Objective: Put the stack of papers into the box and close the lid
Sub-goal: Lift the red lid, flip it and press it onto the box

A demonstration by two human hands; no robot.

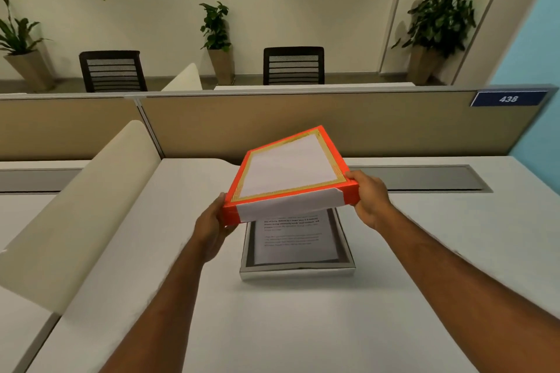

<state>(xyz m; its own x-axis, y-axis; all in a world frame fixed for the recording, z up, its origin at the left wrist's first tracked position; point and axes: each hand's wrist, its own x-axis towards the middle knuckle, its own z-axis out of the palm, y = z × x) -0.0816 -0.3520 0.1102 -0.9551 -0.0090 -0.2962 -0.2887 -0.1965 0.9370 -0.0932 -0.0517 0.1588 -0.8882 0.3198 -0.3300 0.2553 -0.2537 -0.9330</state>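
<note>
An orange lid [289, 171] with a gold border and a white top panel is held tilted in the air above the box. My left hand [212, 225] grips its near left corner and my right hand [368, 198] grips its near right corner. Below it on the white desk sits the shallow grey-rimmed box [298, 271], open. The stack of printed papers [295, 239] lies flat inside the box, its far part hidden by the lid.
A curved cream divider [81, 206] rises at the left of the desk [272, 327]. A tan partition [333, 124] with a blue "438" sign [509, 98] runs behind. A grey cable slot [424, 179] lies at the back right of the desk.
</note>
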